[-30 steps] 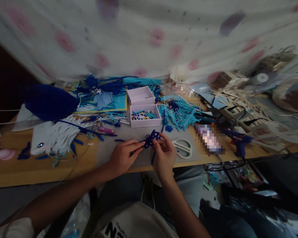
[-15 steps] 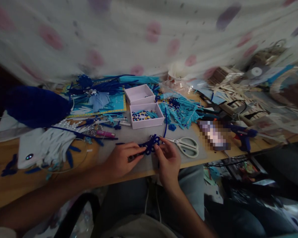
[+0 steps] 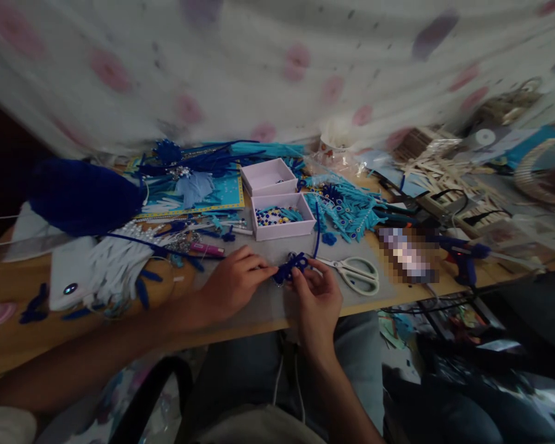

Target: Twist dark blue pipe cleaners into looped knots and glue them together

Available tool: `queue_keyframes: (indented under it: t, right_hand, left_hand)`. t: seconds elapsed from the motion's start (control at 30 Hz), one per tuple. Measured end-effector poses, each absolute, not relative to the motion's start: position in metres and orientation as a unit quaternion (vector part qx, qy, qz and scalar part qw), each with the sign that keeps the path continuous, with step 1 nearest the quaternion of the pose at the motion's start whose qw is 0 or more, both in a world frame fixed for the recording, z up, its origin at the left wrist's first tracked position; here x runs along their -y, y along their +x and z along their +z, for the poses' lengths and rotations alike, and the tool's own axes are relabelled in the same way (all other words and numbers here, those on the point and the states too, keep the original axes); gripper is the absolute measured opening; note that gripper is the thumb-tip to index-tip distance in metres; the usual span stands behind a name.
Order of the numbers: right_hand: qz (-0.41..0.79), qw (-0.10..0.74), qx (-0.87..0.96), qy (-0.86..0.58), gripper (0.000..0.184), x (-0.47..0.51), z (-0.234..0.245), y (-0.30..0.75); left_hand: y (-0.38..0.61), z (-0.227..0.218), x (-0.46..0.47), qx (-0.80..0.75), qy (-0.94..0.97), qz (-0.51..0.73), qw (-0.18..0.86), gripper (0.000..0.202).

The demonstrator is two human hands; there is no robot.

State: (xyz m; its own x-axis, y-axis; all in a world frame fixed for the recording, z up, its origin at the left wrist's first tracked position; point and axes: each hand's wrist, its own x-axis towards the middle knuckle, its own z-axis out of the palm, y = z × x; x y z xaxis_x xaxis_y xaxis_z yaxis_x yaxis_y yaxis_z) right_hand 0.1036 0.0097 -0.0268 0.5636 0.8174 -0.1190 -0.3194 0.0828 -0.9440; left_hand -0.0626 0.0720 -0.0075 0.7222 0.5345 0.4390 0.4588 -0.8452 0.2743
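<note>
A small dark blue twisted pipe-cleaner piece (image 3: 292, 268) sits between both hands above a grey mat (image 3: 268, 302) at the table's near edge. My left hand (image 3: 234, 285) pinches its left end with fingers closed. My right hand (image 3: 318, 302) pinches its right side from below, fingers curled round it. One blue stem rises from the piece toward the pink box of beads (image 3: 282, 217).
White scissors (image 3: 354, 272) lie just right of my right hand. An empty pink box (image 3: 268, 177), turquoise felt pieces (image 3: 346, 206), a blue glue gun (image 3: 462, 259), white felt shapes (image 3: 106, 265) and a dark blue fluffy mass (image 3: 86, 194) crowd the wooden table (image 3: 23, 339). A spotted cloth hangs behind.
The view shifted slightly. Both hands stayed on the blue piece and turned it; it now looks more bunched between the fingertips.
</note>
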Motion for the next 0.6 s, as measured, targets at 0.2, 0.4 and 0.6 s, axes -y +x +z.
queue_keyframes:
  t: [0.2, 0.4, 0.6]
  right_hand:
    - [0.416, 0.686, 0.24, -0.546, 0.045, -0.018, -0.033, 0.107]
    - [0.428, 0.674, 0.235, -0.554, 0.047, -0.017, -0.035, 0.106]
    - [0.429, 0.674, 0.24, -0.551, 0.048, -0.017, -0.038, 0.107]
  left_hand:
    - [-0.06, -0.018, -0.071, -0.334, 0.915, 0.22, 0.053, 0.038]
    - [-0.056, -0.025, -0.052, -0.38, 0.907, 0.179, -0.045, 0.035]
    - [-0.05, -0.026, -0.038, -0.404, 0.891, 0.168, -0.119, 0.032]
